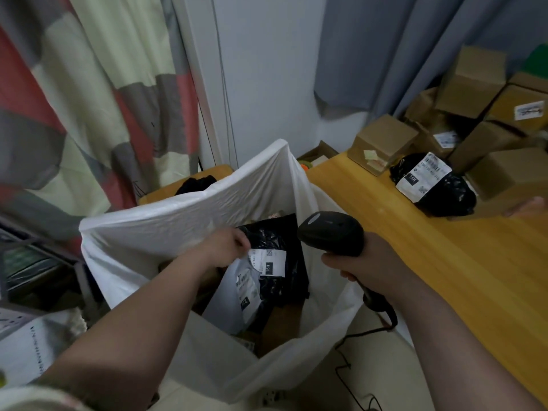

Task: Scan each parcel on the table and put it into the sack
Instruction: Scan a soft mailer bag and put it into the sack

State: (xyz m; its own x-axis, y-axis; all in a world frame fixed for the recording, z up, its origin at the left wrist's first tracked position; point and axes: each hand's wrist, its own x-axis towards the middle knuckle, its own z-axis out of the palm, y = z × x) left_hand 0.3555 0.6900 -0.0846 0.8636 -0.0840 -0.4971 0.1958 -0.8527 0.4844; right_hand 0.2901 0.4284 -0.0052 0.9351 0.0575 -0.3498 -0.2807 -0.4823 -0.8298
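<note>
**Parcel going into the sack, scanner parked in the other hand**

The left hand is down inside the big white plastic sack. Its fingers are curled on the top edge of a black crinkly plastic parcel with a white label, label facing up. My guess is it's being laid on the pile rather than tossed.

The right hand has its fingers clenched round the handle of the black handheld barcode scanner. It's held over the sack's mouth, probably just to keep it ready for the next scan.

The sack stands right against the left edge of the yellow wooden table with its mouth wide open. That makes sense, since it's a short trip from table to sack.

Counts:
- **Gear:** one scanner, one sack.
- **In the sack:** I can make out three things. There's the black parcel, a pale grey plastic mailer under it, and a brown cardboard piece lower down. More could be buried.
- **On the table:** a second black plastic parcel sits toward the far right corner, in front of some plain brown cardboard boxes. I count at least five boxes, but the pile's too jumbled for an exact number.

So there's plenty left to scan.
</note>
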